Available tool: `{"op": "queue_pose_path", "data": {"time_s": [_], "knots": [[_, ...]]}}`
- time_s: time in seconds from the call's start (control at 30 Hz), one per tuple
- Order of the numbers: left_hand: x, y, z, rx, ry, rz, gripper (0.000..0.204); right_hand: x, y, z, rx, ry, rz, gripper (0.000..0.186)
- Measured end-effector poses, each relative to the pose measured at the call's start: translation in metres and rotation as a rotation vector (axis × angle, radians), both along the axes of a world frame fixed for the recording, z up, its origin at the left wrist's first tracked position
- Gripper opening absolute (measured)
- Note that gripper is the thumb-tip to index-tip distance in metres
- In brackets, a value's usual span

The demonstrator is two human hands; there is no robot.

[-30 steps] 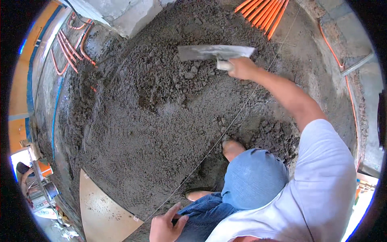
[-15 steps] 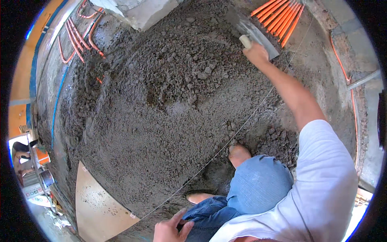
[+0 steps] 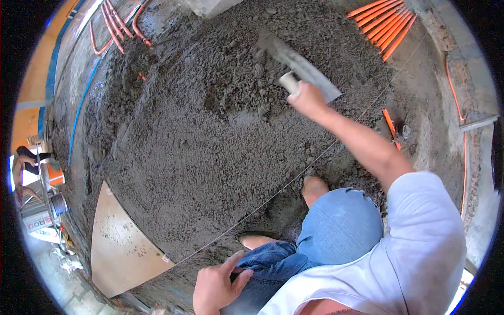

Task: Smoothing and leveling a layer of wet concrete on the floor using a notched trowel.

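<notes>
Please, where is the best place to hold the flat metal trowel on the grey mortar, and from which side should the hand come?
Probably by its pale handle, which stands above the back of the long flat blade of the trowel. The right hand already closes on it, coming from the person's side, above the blade. The blade itself is thin and lies against the mortar, so it offers no good hold.

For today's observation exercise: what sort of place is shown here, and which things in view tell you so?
Most likely a building site, with a floor being screeded. A wide bed of damp grey mortar covers the ground, orange pipes lie along its edges, and the right hand holds a flat trowel over the mortar.
</notes>
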State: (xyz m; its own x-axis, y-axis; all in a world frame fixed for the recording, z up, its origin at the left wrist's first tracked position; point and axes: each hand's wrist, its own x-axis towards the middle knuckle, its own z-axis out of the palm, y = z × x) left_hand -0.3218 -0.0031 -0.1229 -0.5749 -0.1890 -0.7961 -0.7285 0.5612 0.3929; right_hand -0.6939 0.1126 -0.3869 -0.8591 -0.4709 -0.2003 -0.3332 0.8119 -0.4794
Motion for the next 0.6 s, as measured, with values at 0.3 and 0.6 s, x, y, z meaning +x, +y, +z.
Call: {"op": "queue_pose_path", "data": {"time_s": [0.3, 0.6], "knots": [[0.012, -0.003, -0.008, -0.011, 0.139, -0.048, 0.044, 0.025, 0.001, 0.027, 0.000, -0.015, 0.113, 0.030], [0.010, -0.008, -0.006, -0.020, 0.127, -0.091, 0.042, 0.057, -0.039, 0.033, -0.067, -0.019, 0.321, 0.030]]}}
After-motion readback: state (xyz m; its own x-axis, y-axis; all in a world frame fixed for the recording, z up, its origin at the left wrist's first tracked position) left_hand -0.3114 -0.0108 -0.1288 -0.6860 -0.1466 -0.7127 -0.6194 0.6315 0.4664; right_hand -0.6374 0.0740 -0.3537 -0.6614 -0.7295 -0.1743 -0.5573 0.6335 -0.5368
